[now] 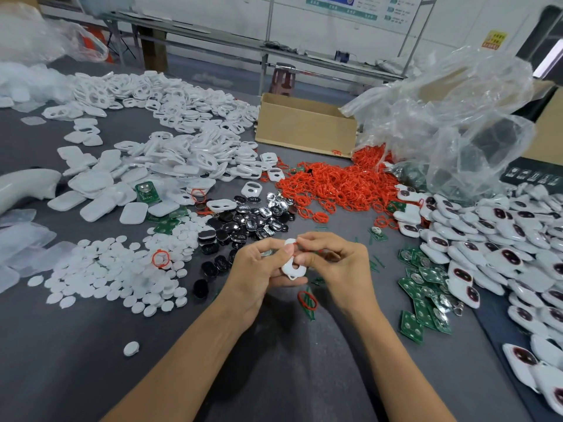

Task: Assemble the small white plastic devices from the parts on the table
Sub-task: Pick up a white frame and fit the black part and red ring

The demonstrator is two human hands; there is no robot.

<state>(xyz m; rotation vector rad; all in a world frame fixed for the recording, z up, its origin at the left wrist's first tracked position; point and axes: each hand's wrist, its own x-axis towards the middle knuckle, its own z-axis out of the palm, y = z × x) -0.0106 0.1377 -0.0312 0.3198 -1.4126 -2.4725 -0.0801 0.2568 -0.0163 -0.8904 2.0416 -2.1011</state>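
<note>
Both hands meet over the middle of the grey table. My left hand [259, 269] grips a white plastic shell [293, 264] with holes in it, thumb on its face and fingers underneath. My right hand [332, 257] pinches the shell's upper edge, where a bit of a red rubber ring [296, 243] shows between the fingertips. Another red ring [307, 300] lies on the table just below the hands. Most of the shell is hidden by the fingers.
White shells [170, 153] are heaped at the back left, white discs [122, 269] at the left, black and clear lenses [246, 220] ahead, red rings [332, 187] behind them. Green circuit boards [426, 287] and finished devices [502, 248] lie right. A cardboard box [304, 126] and plastic bag [457, 117] stand behind.
</note>
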